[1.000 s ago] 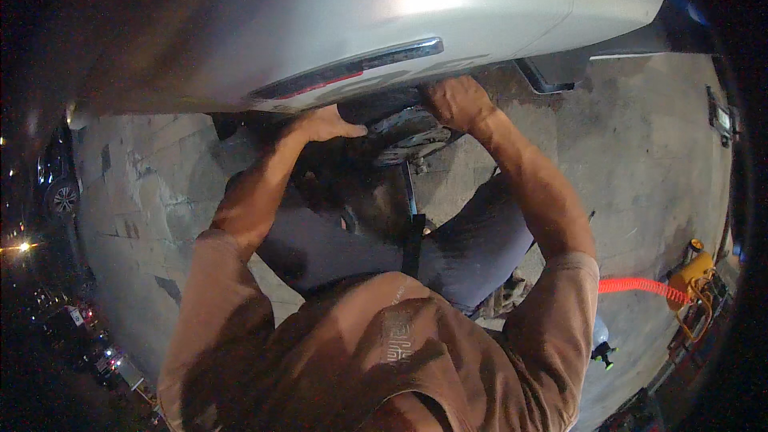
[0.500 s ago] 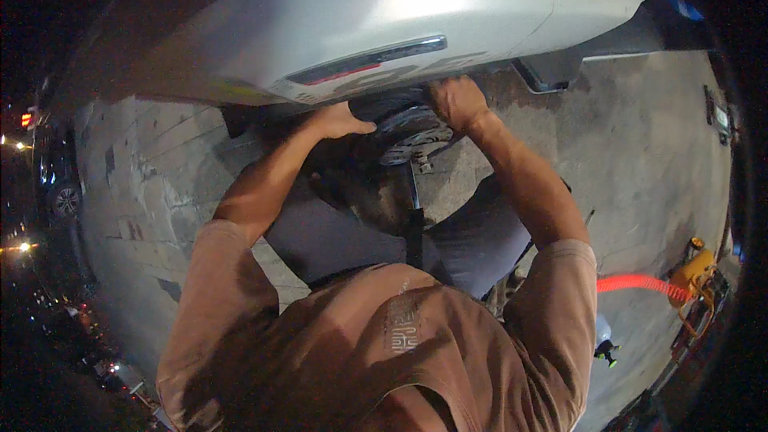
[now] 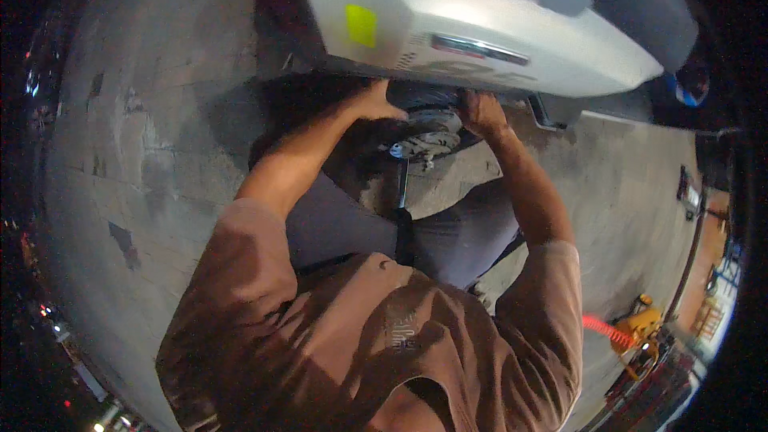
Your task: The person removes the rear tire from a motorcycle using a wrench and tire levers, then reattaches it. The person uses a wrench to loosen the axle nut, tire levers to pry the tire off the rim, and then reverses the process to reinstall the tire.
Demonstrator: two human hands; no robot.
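Note:
A dark wheel (image 3: 433, 118) with a grimy grey hub is in front of me, under the silver bodywork (image 3: 472, 0) of what looks like a scooter. My left hand (image 3: 379, 102) is at its left side, thumb stretched toward the wheel; the other fingers are hidden beneath the body. At the wheel's upper right edge, my right hand (image 3: 482, 114) is closed around the tyre rim. A shiny metal bar (image 3: 402, 184) stands below the hub between my knees, its rounded top beside the wheel. I cannot tell what the bar is.
A yellow-green sticker (image 3: 361, 26) marks the bodywork, near a dark red lamp (image 3: 288, 20). To the right, an orange coiled hose (image 3: 598, 326) leads to a yellow machine (image 3: 638, 330). Grey paved floor (image 3: 160, 160) surrounds me.
My view has swung left, so the bodywork and wheel sit further right, and the sticker and lamp have come into sight. Both hands stay by the wheel.

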